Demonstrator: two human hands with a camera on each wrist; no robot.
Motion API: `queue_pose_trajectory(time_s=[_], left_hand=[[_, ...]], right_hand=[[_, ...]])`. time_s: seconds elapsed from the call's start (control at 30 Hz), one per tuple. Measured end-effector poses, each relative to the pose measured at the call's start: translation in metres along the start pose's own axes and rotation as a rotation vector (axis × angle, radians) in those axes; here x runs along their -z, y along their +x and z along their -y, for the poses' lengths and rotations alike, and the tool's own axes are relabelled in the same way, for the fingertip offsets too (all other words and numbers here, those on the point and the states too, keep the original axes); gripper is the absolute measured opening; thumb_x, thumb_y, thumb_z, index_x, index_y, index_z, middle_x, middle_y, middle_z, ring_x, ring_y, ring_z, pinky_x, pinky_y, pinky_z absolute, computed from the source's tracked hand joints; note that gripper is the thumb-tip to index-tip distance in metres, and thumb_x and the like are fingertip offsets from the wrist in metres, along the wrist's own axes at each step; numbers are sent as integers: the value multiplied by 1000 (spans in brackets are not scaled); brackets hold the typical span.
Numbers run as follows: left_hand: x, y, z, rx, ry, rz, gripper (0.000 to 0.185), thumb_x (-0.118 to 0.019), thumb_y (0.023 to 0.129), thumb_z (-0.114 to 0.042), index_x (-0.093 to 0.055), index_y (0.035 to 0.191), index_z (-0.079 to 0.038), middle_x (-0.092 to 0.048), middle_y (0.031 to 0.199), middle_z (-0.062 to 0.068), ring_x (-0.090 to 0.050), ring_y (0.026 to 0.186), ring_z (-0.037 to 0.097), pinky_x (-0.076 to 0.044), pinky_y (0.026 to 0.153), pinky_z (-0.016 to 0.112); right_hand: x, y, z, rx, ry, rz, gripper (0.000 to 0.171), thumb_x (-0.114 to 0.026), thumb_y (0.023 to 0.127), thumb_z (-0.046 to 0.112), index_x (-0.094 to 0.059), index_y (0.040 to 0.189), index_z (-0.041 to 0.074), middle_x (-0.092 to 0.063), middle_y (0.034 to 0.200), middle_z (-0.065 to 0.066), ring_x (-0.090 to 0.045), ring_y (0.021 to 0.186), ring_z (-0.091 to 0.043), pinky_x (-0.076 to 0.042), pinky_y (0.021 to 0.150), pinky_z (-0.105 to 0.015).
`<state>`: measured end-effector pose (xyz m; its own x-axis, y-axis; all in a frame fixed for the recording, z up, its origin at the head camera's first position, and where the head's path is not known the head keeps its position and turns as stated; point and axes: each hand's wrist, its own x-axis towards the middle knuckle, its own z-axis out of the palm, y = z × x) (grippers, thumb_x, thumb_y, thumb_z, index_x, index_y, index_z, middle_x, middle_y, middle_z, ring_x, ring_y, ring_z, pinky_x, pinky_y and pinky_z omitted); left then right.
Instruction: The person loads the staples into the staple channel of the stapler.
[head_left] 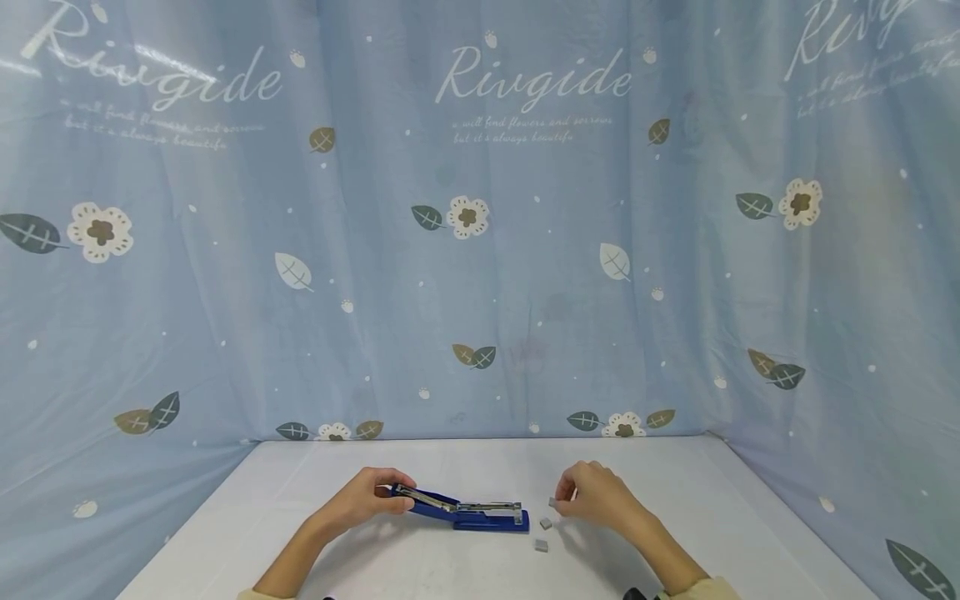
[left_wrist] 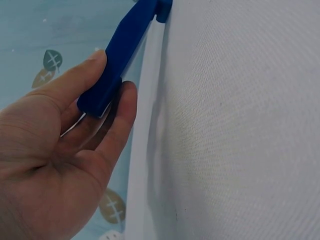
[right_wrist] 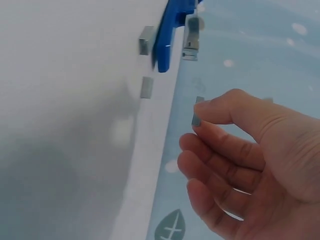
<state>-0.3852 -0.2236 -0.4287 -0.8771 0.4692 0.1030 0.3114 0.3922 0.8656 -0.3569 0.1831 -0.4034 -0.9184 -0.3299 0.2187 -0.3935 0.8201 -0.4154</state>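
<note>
A blue stapler (head_left: 491, 521) stands on the white table with its top arm swung back to the left, the metal staple channel exposed. My left hand (head_left: 367, 500) holds the end of that raised arm; in the left wrist view the thumb and fingers (left_wrist: 127, 97) grip the blue arm (left_wrist: 125, 50) from both sides. Between thumb and fingertip my right hand (head_left: 600, 496) pinches a small grey strip of staples (right_wrist: 197, 111), held above the table just right of the stapler. Two more staple strips, one nearer the stapler (head_left: 546, 523) and one closer to me (head_left: 541, 546), lie on the table.
The white table (head_left: 420, 575) reaches back to a blue curtain (head_left: 480, 292) printed with leaves, flowers and lettering, which also hangs along both sides. Dark rounded objects show at the bottom edge of the head view, too cut off to identify.
</note>
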Motion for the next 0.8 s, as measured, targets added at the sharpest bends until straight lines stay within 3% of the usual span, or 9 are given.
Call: queue_pose_trajectory(time_s=[0.37,0.8], left_hand=[[0,0,-2,-7,1,4,34,-72,90,-22,-66,117,-2,-68,112,12,-68,86,17,-55,74,23],[2,0,-1,-27,5,7,35,-72,90,-22,-66,117,-1,-67,114,16,-68,86,16,-54,74,22]], right_hand=[[7,7,13,62,23,-29,9,-78,80,19,-70,75,19,-63,72,10,-52,61,-8,-42,53,-22],[2,14,19,54,57,13,9,-78,81,21,-71,77,17,-64,72,9,-54,63,-8,-44,54,-23]])
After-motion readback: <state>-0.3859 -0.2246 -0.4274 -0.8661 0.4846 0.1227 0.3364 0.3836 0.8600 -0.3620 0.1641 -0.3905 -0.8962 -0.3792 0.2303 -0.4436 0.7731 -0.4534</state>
